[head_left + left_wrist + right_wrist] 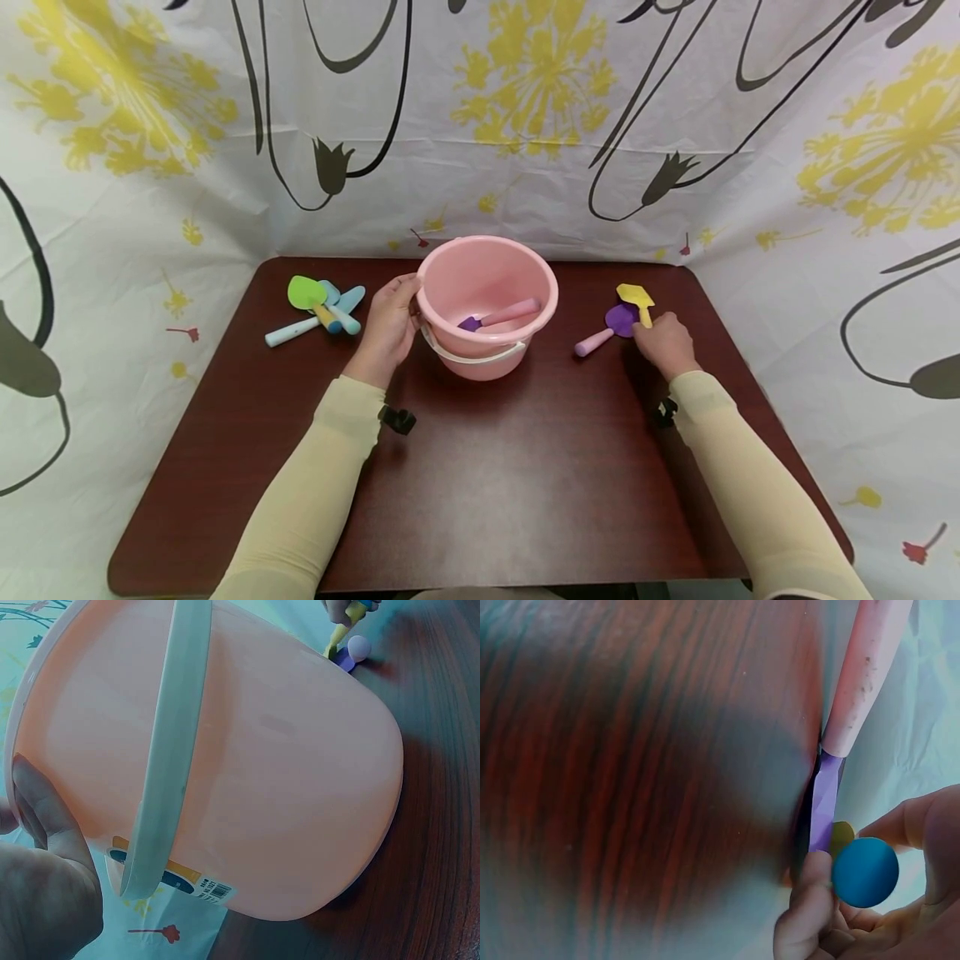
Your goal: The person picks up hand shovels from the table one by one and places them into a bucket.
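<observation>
My left hand (392,321) grips the left rim of a pink bucket (480,275), thumb and fingers on either side of it. Inside the bucket lies a toy shovel (512,312) with a pink handle and purple head. At the right, my right hand (667,342) pinches a yellow toy shovel (634,294) by its handle; the handle's blue round end (865,872) shows in the right wrist view. Beside those fingers, a second purple shovel (621,320) with a pink handle (870,671) lies on the table. The yellow blade overlaps or adjoins it.
Several toy shovels lie in a pile at the table's left, among them one with a green head (306,292) and one with a white handle (291,332). A white bucket handle (480,359) hangs at the front. Patterned cloth (450,192) stands behind the dark table (480,500).
</observation>
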A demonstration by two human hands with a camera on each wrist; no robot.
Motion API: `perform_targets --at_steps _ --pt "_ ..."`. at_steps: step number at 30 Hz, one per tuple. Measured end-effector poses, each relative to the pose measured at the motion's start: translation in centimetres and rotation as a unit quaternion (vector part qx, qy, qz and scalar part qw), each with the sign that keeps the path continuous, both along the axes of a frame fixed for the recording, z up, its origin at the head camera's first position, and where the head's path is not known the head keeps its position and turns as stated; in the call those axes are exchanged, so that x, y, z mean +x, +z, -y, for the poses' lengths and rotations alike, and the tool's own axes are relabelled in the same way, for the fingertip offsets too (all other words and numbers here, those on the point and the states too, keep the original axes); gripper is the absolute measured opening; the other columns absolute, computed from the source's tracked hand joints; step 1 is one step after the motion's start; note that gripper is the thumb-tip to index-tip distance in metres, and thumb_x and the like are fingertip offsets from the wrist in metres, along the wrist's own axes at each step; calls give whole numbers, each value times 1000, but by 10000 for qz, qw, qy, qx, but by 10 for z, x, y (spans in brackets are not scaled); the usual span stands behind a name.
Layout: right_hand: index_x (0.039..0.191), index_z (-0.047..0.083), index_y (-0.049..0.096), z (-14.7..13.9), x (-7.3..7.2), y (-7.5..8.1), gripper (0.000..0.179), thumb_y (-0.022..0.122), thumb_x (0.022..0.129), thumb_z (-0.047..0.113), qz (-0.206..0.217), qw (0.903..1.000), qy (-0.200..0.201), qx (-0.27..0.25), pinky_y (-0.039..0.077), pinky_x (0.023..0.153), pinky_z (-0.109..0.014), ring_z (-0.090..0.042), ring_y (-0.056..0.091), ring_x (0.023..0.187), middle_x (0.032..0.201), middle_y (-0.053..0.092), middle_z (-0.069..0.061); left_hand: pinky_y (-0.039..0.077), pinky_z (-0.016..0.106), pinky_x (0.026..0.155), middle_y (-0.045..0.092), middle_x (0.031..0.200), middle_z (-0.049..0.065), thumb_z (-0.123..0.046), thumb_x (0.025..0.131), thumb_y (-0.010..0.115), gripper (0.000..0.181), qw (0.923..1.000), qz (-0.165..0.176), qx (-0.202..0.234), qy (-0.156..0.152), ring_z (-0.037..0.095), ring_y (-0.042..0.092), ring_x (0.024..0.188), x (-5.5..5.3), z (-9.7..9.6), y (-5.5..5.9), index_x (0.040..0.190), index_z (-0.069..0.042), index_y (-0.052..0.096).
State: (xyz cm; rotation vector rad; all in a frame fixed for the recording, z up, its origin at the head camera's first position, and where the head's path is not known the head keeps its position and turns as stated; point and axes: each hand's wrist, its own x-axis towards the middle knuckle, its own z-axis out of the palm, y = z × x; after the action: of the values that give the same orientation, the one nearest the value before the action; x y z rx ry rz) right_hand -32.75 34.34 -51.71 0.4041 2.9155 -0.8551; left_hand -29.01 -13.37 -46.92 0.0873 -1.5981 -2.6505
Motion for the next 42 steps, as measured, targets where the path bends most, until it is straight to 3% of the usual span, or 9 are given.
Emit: perform_targets --at_steps 3,5,11,12,17,27,35,42 --pt "133 -14 50 0 -1 0 64 53 104 43 -37 10000 -42 -35 53 86 -56 -43 61 99 114 61 -28 57 26 80 62 135 24 -23 113 64 29 10000 -2 -1 10 32 62 113 0 0 0 131 -1 65" --pt "128 -10 54 -9 -6 -8 61 54 103 46 -141 9997 -50 -195 53 83 -52 -39 61 95 108 62 -24 57 27 81 62 135 24 -23 113 64 30 10000 -7 6 13 32 62 113 0 -1 0 131 0 65" --pt "119 -4 59 -11 -8 -10 53 52 103 46 -409 9990 -157 -122 50 75 -48 -38 61 89 103 64 -21 57 27 80 62 135 23 -23 113 64 32 10000 -23 12 2 31 62 112 0 -1 0 133 2 64" --pt "121 -6 58 -3 -3 -2 53 51 104 43 -409 9989 -216 24 50 76 -51 -41 61 91 106 64 -25 57 27 80 63 134 23 -23 113 65 31 10000 -19 15 6 31 63 111 0 -1 0 132 2 64" --pt "125 -8 60 -4 -3 -1 54 50 106 41 -568 9980 -258 104 52 76 -51 -41 64 93 114 66 -27 57 27 81 64 131 21 -23 113 66 29 10000 6 18 22 29 63 109 0 0 0 130 0 66" --pt "127 -9 60 -3 -1 1 53 51 109 41 -876 9954 -366 -90 51 76 -49 -41 63 93 111 66 -27 57 28 82 65 129 16 -23 113 65 24 10000 21 -24 14 29 62 110 1 0 1 127 -3 67" --pt "117 -6 60 -6 0 4 45 53 106 37 -1234 9914 -337 -273 49 73 -45 -40 62 88 103 65 -24 58 28 82 65 128 18 -23 113 65 25 10000 13 22 18 29 63 110 0 -1 0 127 -2 67" --pt "117 -6 61 -1 3 16 44 52 105 35 -1468 9880 -344 -346 48 74 -44 -40 60 89 101 64 -24 58 27 83 67 124 13 -23 113 65 21 10000 51 58 39 27 63 108 -1 -1 0 124 -5 68"
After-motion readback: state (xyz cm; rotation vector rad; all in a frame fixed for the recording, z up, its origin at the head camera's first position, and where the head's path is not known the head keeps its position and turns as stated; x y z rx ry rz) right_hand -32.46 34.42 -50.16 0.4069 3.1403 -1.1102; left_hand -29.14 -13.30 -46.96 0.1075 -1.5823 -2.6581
